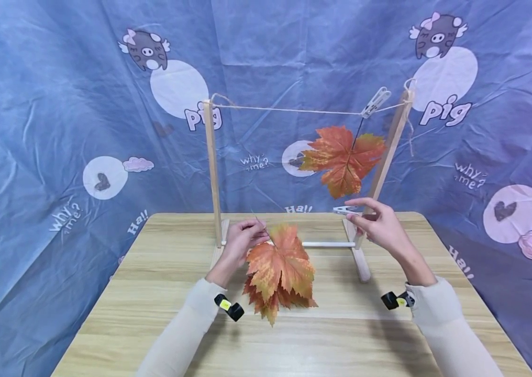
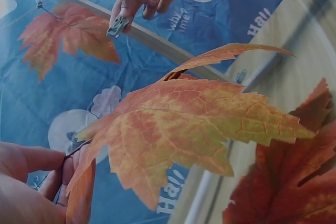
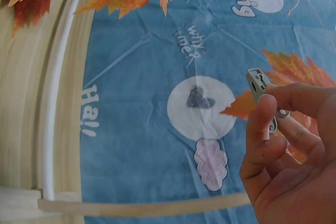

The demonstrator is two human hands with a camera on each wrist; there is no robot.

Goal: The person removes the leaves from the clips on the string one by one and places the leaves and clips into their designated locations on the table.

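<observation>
OK, blue printed cloth hangs round a pale wood table, and on that stands a frame with string across its top, one hung leaf clipped near the right post. Step in hand, I'd say: readying another leaf, held low, left hand pinching its stem over redder leaf parts of unclear count, while the right hand pinches a clip, thumb and forefinger parted only by it, other fingers bent. Next move probably calls for stem and clip meeting at the string.
</observation>
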